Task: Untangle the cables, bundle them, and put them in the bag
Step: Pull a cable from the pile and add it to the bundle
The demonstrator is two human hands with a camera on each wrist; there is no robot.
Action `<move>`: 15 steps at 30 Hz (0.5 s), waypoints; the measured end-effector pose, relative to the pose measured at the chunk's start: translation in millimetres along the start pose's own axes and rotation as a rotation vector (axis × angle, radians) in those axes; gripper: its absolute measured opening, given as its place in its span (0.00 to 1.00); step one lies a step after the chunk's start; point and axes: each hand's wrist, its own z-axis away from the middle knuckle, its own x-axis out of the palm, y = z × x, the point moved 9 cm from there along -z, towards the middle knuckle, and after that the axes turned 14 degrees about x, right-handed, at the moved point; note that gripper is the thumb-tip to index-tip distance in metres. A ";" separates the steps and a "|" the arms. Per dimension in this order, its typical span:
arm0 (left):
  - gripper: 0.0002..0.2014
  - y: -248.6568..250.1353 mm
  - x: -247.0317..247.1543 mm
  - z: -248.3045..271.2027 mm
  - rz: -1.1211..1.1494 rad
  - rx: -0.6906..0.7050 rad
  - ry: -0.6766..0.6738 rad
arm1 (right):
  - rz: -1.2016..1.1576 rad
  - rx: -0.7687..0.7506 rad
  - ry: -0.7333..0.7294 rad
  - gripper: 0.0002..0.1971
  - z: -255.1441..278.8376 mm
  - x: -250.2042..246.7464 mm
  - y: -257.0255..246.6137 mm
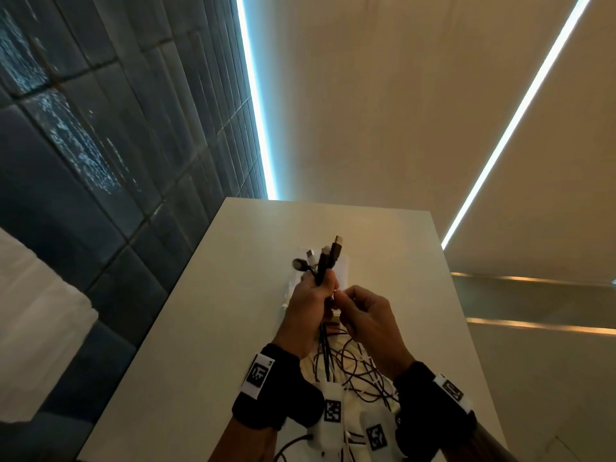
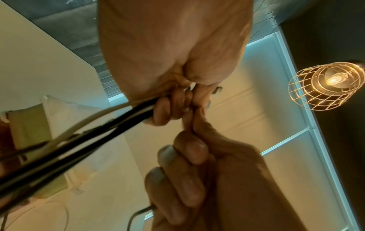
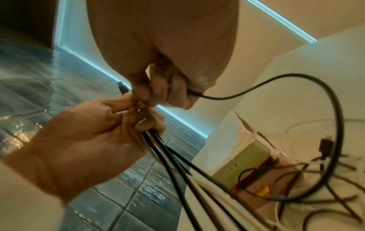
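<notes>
Cables (image 1: 328, 261): a bunch of black and white ones held upright above the white table (image 1: 206, 315), plug ends sticking out the top, a USB plug highest. Left hand (image 1: 308, 303) wraps the bunch in a fist, fingers curled tight around the strands; in the left wrist view the black and white strands (image 2: 82, 129) leave the fist and run down toward the table. Right hand (image 1: 368, 316) touches the left at the fingertips, thumb and index pinched together at the left fist; what they pinch is too small to tell. Right wrist view shows one thin black cable (image 3: 276, 81) gripped in the curled lower fingers of the right hand, looping out and down. Loose ends hang in a tangled heap (image 1: 360, 371) on the table below both wrists. A white bag (image 3: 233, 140) with greenish contents lies just beside the heap. Blue tiled wall (image 1: 100, 128) left, wire-cage lamp (image 2: 326, 86) overhead.
</notes>
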 end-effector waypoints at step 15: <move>0.12 40.1 -20.3 -1.7 0.177 0.136 0.097 | 0.370 -0.053 -0.006 0.13 -10.7 -14.7 58.1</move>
